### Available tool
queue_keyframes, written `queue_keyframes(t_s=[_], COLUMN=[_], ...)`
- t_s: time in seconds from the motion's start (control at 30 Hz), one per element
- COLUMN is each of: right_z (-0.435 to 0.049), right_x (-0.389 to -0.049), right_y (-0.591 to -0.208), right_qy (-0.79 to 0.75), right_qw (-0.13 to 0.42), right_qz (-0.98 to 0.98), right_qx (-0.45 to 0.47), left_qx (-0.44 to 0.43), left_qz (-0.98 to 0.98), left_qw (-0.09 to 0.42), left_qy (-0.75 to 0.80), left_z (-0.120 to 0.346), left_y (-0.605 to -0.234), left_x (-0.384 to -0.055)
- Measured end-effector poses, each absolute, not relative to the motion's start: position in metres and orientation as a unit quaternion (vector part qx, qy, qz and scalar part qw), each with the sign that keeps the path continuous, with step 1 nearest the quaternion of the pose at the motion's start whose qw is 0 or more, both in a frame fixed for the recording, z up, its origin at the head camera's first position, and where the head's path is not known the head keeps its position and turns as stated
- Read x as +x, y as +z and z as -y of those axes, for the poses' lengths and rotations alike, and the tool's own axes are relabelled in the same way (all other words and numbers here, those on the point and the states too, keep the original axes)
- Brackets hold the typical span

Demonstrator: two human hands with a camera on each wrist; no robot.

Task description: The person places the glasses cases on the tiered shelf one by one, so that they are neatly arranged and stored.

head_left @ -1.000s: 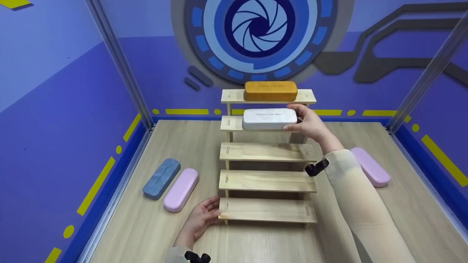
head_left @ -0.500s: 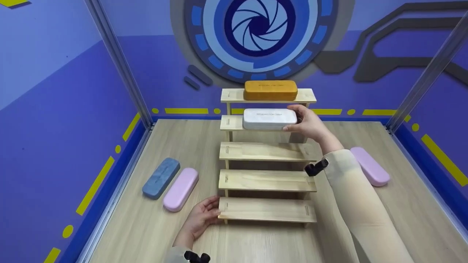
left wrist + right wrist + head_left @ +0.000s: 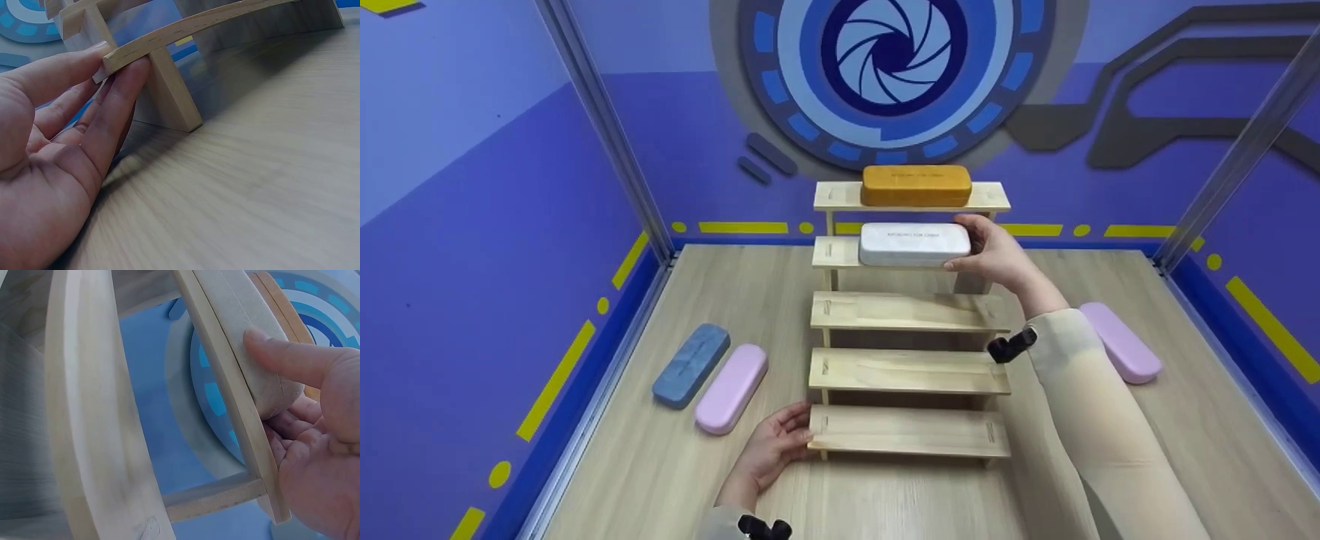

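Note:
A white glasses case (image 3: 915, 244) lies on the second-highest step of a wooden stepped rack (image 3: 907, 373). My right hand (image 3: 996, 255) grips its right end; in the right wrist view the thumb (image 3: 267, 349) presses its front face and the other fingers go behind it. At the rack's lower left, my left hand (image 3: 769, 450) pinches the end of the lowest step (image 3: 169, 34), thumb on top and fingers underneath. Above the white case, a mustard-yellow glasses case (image 3: 916, 187) stands on the top step.
Left of the rack, a blue-grey glasses case (image 3: 691, 366) and a pink glasses case (image 3: 732, 390) lie side by side on the wood-grain tabletop (image 3: 622, 480). Another pink case (image 3: 1121, 343) lies at the right, partly behind the right sleeve. Purple panels (image 3: 675, 157) enclose the back and sides.

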State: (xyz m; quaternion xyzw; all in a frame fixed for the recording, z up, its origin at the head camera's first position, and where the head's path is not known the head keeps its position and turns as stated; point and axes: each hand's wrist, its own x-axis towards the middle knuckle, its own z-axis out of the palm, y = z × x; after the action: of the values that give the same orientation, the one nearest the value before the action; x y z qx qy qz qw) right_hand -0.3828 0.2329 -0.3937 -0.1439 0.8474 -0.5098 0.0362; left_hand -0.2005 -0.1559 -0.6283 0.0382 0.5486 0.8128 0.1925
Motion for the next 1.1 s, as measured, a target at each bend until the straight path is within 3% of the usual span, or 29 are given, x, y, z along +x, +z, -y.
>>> queue_keyframes(t_s=[0.73, 1.1], right_z=[-0.262, -0.281], right_x=[-0.360, -0.349], right_y=[-0.394, -0.404], right_qy=[-0.559, -0.656], right_qw=[0.038, -0.002], right_qz=[-0.815, -0.734], right_qx=[-0.150, -0.175], left_qx=[0.031, 0.032], left_qz=[-0.563, -0.562], left_qw=[0.193, 0.193], left_qy=[0.803, 0.804], left_z=[0.157, 0.157], left_y=[-0.633, -0.631], left_x=[-0.203, -0.202])
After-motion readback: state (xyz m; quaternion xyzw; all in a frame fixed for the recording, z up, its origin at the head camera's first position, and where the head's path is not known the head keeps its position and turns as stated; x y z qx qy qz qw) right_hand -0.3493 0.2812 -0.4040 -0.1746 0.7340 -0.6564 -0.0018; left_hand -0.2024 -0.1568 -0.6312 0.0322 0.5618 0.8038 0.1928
